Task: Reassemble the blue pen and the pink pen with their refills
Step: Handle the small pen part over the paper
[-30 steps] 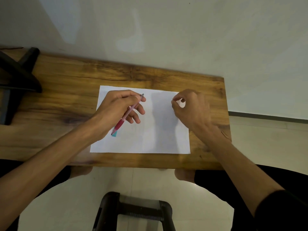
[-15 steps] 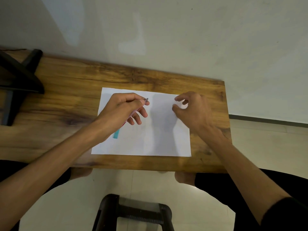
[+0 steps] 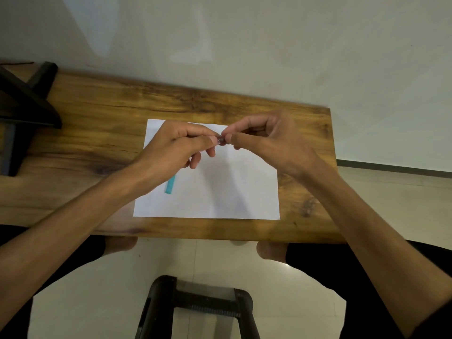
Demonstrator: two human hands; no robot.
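Observation:
My left hand [image 3: 176,148] grips the pink pen, whose body is hidden under the fingers; only its small grey tip [image 3: 222,141] shows past my thumb. My right hand [image 3: 264,140] has come up against it, and its thumb and forefinger pinch a small part at that tip. Both hands hover over the white sheet of paper [image 3: 234,192]. The blue pen [image 3: 170,185] lies on the sheet below my left wrist, with only its teal end visible.
The paper lies on a wooden table [image 3: 97,143] with its right edge close to my right wrist. A black stand [image 3: 27,104] sits at the table's left end. A black stool frame [image 3: 195,304] stands on the floor below.
My right hand moved left and closed its fingertips on the pen's tip. My left hand turned the pink pen so its body is now hidden.

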